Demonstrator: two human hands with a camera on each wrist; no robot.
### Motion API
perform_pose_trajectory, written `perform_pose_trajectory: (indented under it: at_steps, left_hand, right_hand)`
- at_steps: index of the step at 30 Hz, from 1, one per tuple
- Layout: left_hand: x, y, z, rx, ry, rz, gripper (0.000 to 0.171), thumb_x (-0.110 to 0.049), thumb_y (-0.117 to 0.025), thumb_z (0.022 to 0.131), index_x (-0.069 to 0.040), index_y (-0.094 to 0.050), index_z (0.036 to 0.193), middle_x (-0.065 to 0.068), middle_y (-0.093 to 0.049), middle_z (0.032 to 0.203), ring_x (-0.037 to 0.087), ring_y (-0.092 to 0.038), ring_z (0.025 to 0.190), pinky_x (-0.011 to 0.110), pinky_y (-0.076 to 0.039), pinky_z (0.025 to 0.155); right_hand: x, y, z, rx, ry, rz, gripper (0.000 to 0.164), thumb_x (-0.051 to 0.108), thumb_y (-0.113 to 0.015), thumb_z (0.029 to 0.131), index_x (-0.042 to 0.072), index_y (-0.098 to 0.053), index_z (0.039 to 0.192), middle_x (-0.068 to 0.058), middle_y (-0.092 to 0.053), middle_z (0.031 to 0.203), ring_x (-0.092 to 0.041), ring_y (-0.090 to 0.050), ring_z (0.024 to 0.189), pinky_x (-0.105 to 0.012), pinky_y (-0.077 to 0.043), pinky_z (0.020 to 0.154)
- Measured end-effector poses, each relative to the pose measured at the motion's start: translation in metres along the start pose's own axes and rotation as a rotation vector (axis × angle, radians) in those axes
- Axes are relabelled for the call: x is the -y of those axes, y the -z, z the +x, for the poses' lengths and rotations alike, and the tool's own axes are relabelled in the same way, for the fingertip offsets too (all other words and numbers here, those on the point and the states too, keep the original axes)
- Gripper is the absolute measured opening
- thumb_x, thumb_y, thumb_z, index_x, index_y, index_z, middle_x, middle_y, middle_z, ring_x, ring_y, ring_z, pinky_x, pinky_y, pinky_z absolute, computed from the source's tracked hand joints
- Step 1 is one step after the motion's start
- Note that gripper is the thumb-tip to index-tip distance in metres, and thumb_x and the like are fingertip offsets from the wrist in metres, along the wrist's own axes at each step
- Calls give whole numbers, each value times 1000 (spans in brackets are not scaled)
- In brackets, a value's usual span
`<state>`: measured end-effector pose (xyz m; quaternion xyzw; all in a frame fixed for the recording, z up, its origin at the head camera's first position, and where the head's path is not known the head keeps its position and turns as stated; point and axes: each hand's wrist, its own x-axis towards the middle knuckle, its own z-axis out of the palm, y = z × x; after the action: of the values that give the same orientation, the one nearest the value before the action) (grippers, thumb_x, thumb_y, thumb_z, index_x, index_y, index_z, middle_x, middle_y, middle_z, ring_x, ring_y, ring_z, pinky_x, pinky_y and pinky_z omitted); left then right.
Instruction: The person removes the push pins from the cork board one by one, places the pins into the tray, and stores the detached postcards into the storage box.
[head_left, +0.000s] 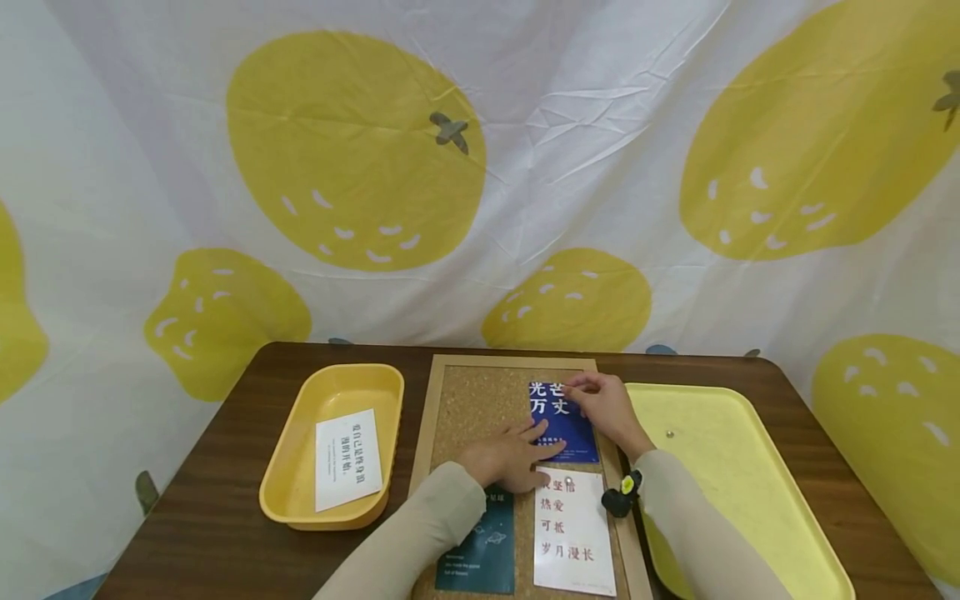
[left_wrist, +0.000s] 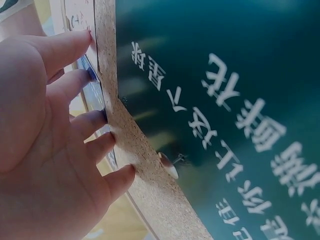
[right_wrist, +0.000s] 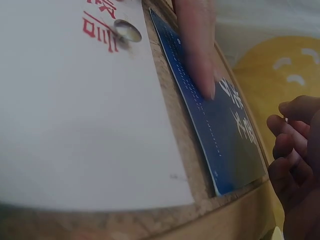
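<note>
A blue card (head_left: 577,442) with white lettering lies at the upper right of the corkboard (head_left: 480,387). My left hand (head_left: 510,458) rests with fingers spread, some fingertips on this card, its thumb near the white card (head_left: 573,542). Close to the blue card's top edge, my right hand (head_left: 603,404) pinches a tiny thumbtack; just a small pale bit of it shows between the fingertips in the right wrist view. A dark green card (left_wrist: 240,65) is pinned below the left hand. One thumbtack (right_wrist: 127,31) sits in the white card's upper part.
To the left stands a yellow-orange bin (head_left: 337,387) holding a white card (head_left: 348,462). On the right is a pale yellow tray (head_left: 720,483) with a single thumbtack (head_left: 670,434) in it. The board lies on a dark wooden table (head_left: 202,517); a patterned cloth hangs behind.
</note>
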<state>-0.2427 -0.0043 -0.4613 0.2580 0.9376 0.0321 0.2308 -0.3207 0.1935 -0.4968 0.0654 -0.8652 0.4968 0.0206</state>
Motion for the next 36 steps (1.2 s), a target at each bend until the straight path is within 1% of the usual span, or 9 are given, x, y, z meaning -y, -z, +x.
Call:
perform_pose_trajectory:
  at_steps: [4,9,16,19,21,24,28,31,36]
  left_hand:
    - [0,0,1,0,-9,-1,60,-51,-50,99,-48,-25,154,-9,-13,166,16,-7,154,43,-14,123]
    - [0,1,2,-4,-16,-10,60,-50,-50,99,-47,-26,154,-9,-13,166,16,-6,154,43,-14,123]
    - [0,0,0,-8,-8,-5,60,-52,-50,99,-48,-25,153,-10,-13,166,15,-6,154,43,-14,123]
    - [0,0,-1,-7,-1,-4,60,-52,-50,99,-49,-25,153,-11,-13,166,15,-6,154,44,-15,123]
    - [0,0,-2,-7,1,-4,60,-52,-50,99,-49,-25,153,-11,-13,166,14,-6,154,44,-15,123]
    - [-1,0,-2,-6,-2,-8,60,-52,-50,99,-49,-25,153,-11,-13,166,15,-6,154,44,-15,123]
    - [-1,0,-2,-8,-14,-2,60,-51,-48,100,-47,-24,154,-9,-13,166,16,-6,154,44,-14,123]
    - [0,-1,-2,-8,-24,4,59,-51,-47,100,-46,-23,155,-9,-12,166,16,-5,154,44,-12,124]
    - [1,-2,-1,-7,-33,7,59,-51,-46,101,-47,-22,155,-9,-11,167,16,-4,154,44,-10,124]
  right_hand:
    - [1,4,-2,5,9,-2,15,12,-67,94,2,-74,102,-12,-74,91,-15,-57,63,-24,-48,56]
    - [1,8,-3,6,16,-7,15,14,-69,93,2,-74,101,-12,-73,88,-16,-57,63,-25,-49,55]
    - [-1,18,-7,-12,35,-72,14,18,-71,93,6,-74,100,-8,-74,93,-17,-64,81,-27,-51,67]
    - [0,23,-10,-14,33,-93,13,18,-70,93,8,-74,100,-8,-74,95,-21,-63,84,-28,-51,69]
    - [0,26,-12,-18,36,-106,12,17,-70,94,8,-74,100,-8,-74,95,-21,-63,85,-28,-51,69]
    - [0,31,-14,-24,48,-131,11,15,-69,94,7,-73,100,-9,-73,95,-20,-63,84,-27,-51,67]
    - [-1,37,-17,-26,57,-156,13,13,-69,94,4,-73,101,-11,-73,93,-20,-62,77,-25,-52,60]
    - [-3,43,-19,-14,58,-177,14,12,-66,95,2,-73,104,-11,-72,94,-20,-59,72,-25,-51,57]
    - [-9,50,-22,-16,73,-222,14,10,-65,96,2,-73,104,-10,-72,92,-18,-56,70,-25,-49,55]
